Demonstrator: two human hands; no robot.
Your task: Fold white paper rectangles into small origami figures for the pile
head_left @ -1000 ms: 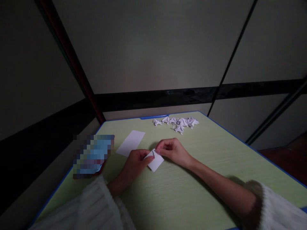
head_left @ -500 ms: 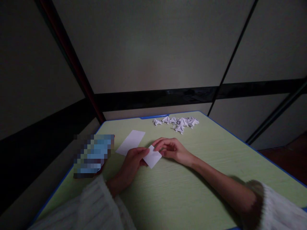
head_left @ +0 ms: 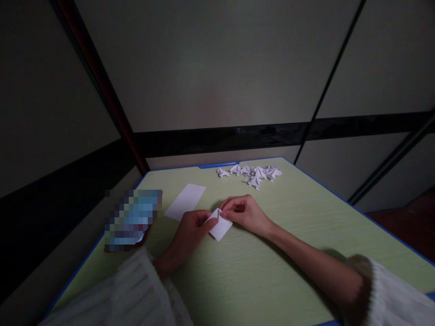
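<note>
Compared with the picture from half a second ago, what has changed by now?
The folded paper has shifted slightly right and a little nearer the wearer. The left hand keeps hold of it, its thumb now farther right across the front. The right hand has brought its thumb left, onto the paper near the top corner. The loose sheet, paper figures and pixelated device stayed put.
</note>
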